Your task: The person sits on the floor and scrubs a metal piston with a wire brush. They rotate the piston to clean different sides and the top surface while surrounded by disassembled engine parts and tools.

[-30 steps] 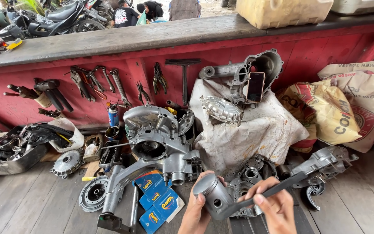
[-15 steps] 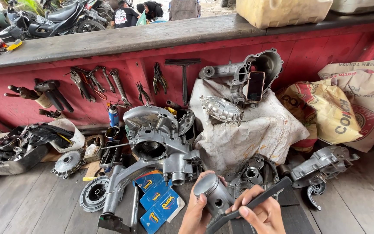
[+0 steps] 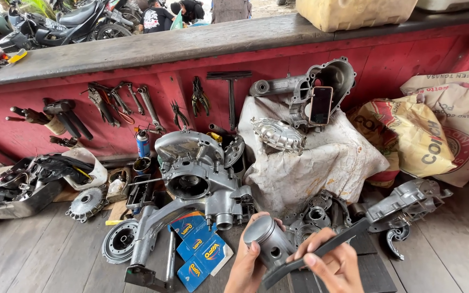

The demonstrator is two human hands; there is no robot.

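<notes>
- Our left hand (image 3: 248, 263) cups a silver piston (image 3: 267, 241) low in the middle of the view, above the wooden floor (image 3: 44, 255); thumb on the near skirt, fingers curled round the far side, pressed firmly against the metal.
- Our right hand (image 3: 335, 268) pinches a flat dark file (image 3: 316, 252), thumb on top and fingers beneath, its lower end lying against the piston's skirt beside the pin hole.
- Piston's long axis is tilted: crown points up and to the left, away from us; open skirt end faces down and right, toward the right hand. The pin hole faces us.
- File's long axis runs diagonally, from low near the piston up and right toward the crankcase halves (image 3: 321, 217) on the floor.
- To do this well, as we judge it: keep the file flat on the skirt edge, not rocking, so it takes metal evenly; stroke light and along the file's length; hold the piston steady in the palm and turn it a little between strokes; keep the blade off the ring grooves and crown.
- Around us: a grey engine case (image 3: 202, 173), blue parts boxes (image 3: 199, 252), and hand tools hung on the red wall (image 3: 354, 49).
</notes>
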